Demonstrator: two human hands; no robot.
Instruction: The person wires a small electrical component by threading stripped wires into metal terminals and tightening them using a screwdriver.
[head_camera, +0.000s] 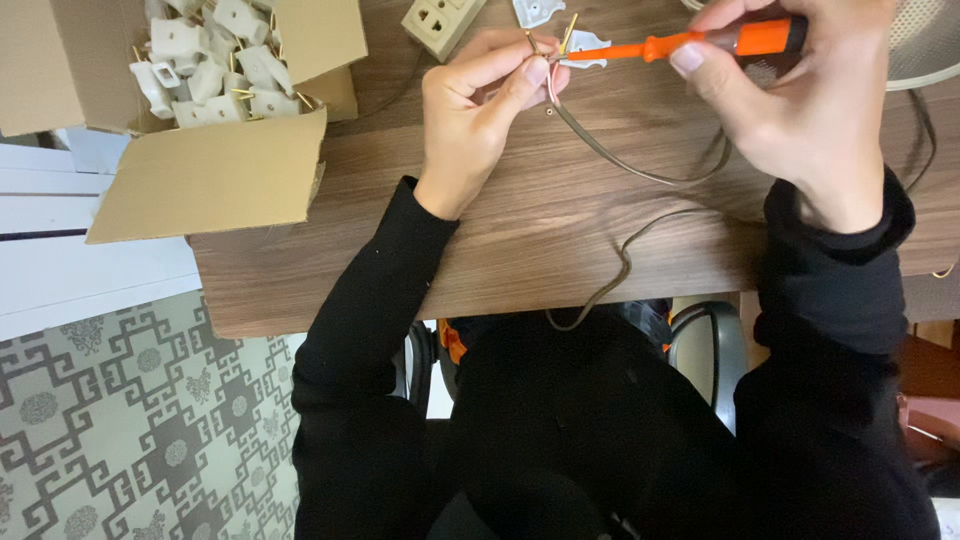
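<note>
View: looking straight down from the person's head at a brown wood-grain table (520, 250); black sleeves run up from the bottom of the frame to both hands.

Left hand: the left hand (480, 110) is closed in a pinch, thumb and forefinger clamping a small brass plug prong (567, 33) together with the end of a flat grey cable (620, 160), raised just above the table.

Right hand: the right hand (790, 90) is closed round the handle of an orange screwdriver (700, 42), which lies almost level, its tip pointing left and meeting the prong at the left fingertips.

Cable: it curves from the pinch to the right across the table, then loops back and drops over the near edge toward the person's lap.

Doing it well (a judgement): the part is tiny, so the pinch should stay firm and low on the prong, the driver tip seated squarely before turning, with gentle pressure so it does not slip onto the fingers. Whether the tip sits in a screw is too small to tell.

Nearby: a white plug half-shell (585, 50) lies just behind the prong; a beige socket block (440, 20) lies at the top edge; an open cardboard box (210, 180) at the left holds many white plug shells with brass prongs (215, 60).

Floor: grey patterned floor covering (130, 430) lower left.
</note>
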